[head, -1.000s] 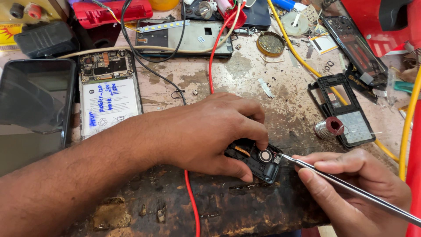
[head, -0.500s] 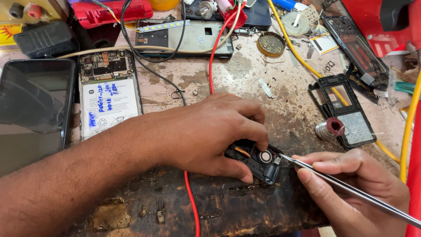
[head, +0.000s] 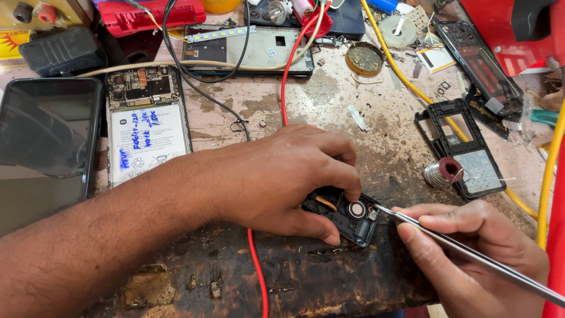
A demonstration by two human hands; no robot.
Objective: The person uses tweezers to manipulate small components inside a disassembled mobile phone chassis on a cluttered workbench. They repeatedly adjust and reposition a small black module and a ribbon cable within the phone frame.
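Nothing has shifted noticeably since the earlier frames: both hands keep the same hold on the same parts.

Left hand (head: 276,176): fingers (head: 344,176) clenched over a small black phone part (head: 347,215), pinning it to the dark, worn front edge of the bench (head: 329,100). A round metal disc shows in the part's open face.

Right hand (head: 471,259): fingers (head: 435,224) pinched around a thin metal tool (head: 471,256), whose tip touches the right corner of the part; the shaft runs off toward the lower right.

A red wire (head: 282,88) crosses the bench from the top, passes under the left hand and leaves at the bottom edge.

Just beyond the right hand, a solder spool (head: 442,172) lies against a black keypad frame (head: 462,147); a yellow cable (head: 412,88) runs past them.

Left side: an opened phone (head: 147,123), its battery bearing a white rectangular label with blue handwriting, lies beside a dark screen panel (head: 47,135).

Rear of the bench: a grey back plate (head: 253,50) with an LED strip along its top edge, a round brass-coloured tin (head: 365,58), a red case (head: 153,15), and, at the top left corner, a yellow package (head: 12,41) with a red sunburst mark.
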